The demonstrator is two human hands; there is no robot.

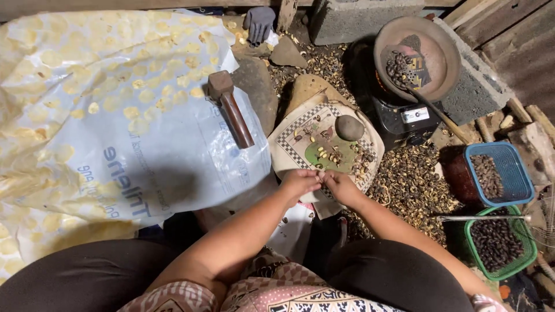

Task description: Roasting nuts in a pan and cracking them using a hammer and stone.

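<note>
A dirt floor (324,63) littered with dark broken shells fills the middle of the frame, edged by grey concrete blocks (352,17) and rough planks at the top and right. A large translucent plastic sack (115,115) of pale flat pieces covers the left, with a wooden mallet (231,107) lying on it. At centre a cloth-covered board (326,144), checker-bordered, serves as worktop and carries a smooth rounded stone (349,127) and scattered kernels. Below it, the left hand (299,182) and right hand (341,186) meet fingertip to fingertip, both pinched on a small nut (319,173) too tiny to make out clearly. Upper right, a round metal pan (416,58) holds dark nuts; at right, a blue mesh basket (500,173) and a green one (500,242) hold more.
</note>
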